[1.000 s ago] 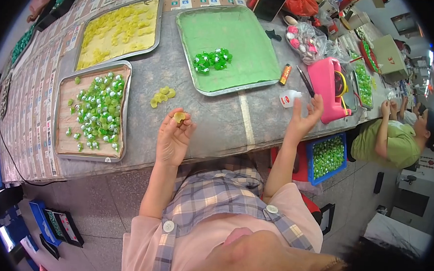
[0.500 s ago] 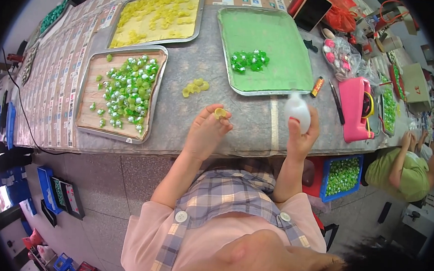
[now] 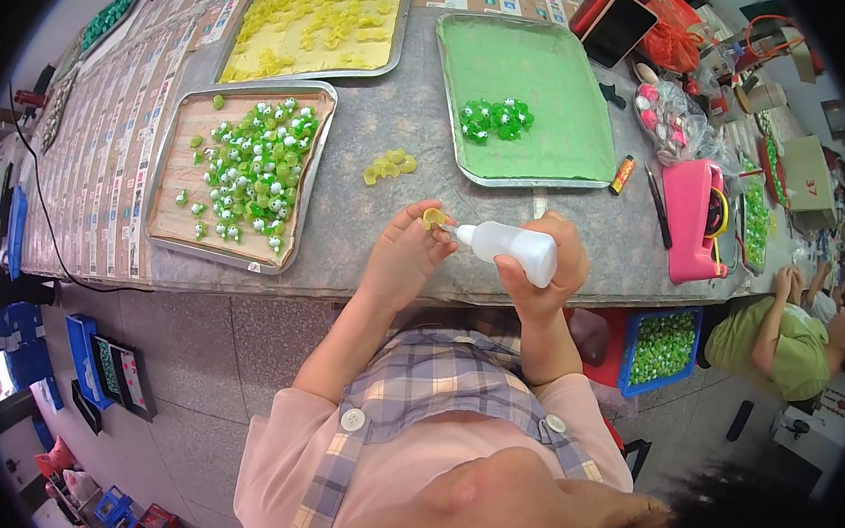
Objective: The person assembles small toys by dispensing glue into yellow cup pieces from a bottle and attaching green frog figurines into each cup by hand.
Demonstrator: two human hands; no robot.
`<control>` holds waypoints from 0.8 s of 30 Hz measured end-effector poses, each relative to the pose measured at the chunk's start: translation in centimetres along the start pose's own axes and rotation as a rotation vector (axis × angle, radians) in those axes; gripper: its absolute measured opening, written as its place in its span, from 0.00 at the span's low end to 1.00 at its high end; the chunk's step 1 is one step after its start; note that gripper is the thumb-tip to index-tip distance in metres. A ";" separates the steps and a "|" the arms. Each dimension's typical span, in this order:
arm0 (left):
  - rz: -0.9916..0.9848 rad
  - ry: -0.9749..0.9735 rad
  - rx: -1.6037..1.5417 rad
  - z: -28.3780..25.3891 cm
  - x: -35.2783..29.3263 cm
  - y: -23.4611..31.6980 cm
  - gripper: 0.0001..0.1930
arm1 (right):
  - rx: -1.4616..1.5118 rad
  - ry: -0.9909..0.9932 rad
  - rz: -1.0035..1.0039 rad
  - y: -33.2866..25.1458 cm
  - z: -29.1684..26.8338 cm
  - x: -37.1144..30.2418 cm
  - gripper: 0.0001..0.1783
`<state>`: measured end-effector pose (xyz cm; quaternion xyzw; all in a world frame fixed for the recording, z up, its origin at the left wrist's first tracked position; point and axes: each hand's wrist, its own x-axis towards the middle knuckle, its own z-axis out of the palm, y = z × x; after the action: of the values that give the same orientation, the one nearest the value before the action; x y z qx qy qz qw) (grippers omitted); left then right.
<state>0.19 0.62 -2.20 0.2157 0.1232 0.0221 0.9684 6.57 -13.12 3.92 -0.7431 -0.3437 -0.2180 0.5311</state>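
Between the fingertips of my left hand is a small yellow cup-shaped piece, its hollow facing up. My right hand grips a white squeeze bottle, tilted on its side with its narrow nozzle pointing left at the yellow piece. Whether the tip touches the piece I cannot tell. Beyond my left hand lies a little heap of similar yellow pieces. A brown-lined tray of green and white pieces stands to the left. Past my right hand, a green-lined tray bears a cluster of green pieces.
A tray of yellow pieces stands at the far left. On the right are an orange-and-black tube, a black pen-like tool and a pink holder. Below the table edge sits a blue basket of green pieces. Another person works at right.
My right hand has moved left and tipped the bottle from upright onto its side, bringing its nozzle to the yellow piece. My left hand stays nearly in place.
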 end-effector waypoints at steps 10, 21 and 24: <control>0.008 0.002 0.001 0.2 -0.1 -0.1 0.11 | 0.004 -0.028 -0.012 -0.2 0.2 0.2 0.18; -0.003 0.029 0.033 0.2 0.0 -0.2 0.11 | -0.055 -0.013 0.028 0.1 -0.2 0.3 0.16; -0.008 0.025 0.039 0.3 0.0 -0.2 0.11 | -0.028 0.001 -0.014 0.2 -0.3 0.5 0.16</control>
<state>0.24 0.29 -2.08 0.2337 0.1364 0.0183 0.9625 7.09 -13.27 4.19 -0.7480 -0.3455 -0.2269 0.5193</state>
